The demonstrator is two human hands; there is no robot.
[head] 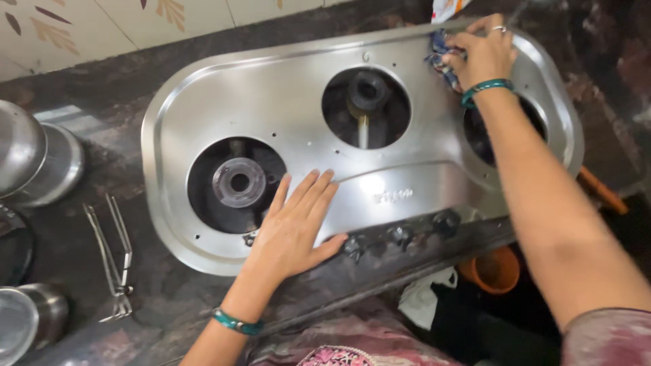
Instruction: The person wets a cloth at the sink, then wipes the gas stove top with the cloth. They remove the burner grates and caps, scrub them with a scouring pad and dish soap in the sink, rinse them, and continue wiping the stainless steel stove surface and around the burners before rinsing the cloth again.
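Nearest, at the bottom edge, the left hand [293, 230] lies flat on the front of the steel stove top [285, 108], all five fingers spread open and pressed palm-down between the left burner well and the row of knobs; it grips nothing. One green bangle [236, 322] circles that wrist. Three black knobs [400, 235] sit in a line along the stove's front edge, just right of the thumb. Below them, under the counter edge, one orange cup [495, 270] and a white cloth [424, 298] show in shadow.

On the dark stone counter [169, 291] to the left lie one pair of metal tongs [112, 261], well apart from the hand, and farther left three steel vessels [37, 159] stand partly out of view.

The stove top has three round wells: the left burner [237, 183] and the middle burner [366, 91] each show a bare burner base, while the right well [483, 135] is mostly hidden by the forearm.

Farthest, at the stove's back right corner, the right hand [483, 51] is curled shut around one blue cloth [439, 55], pressing it on the steel. One ring and a second green bangle [485, 88] show on that hand. Tiled wall [88, 27] runs behind.
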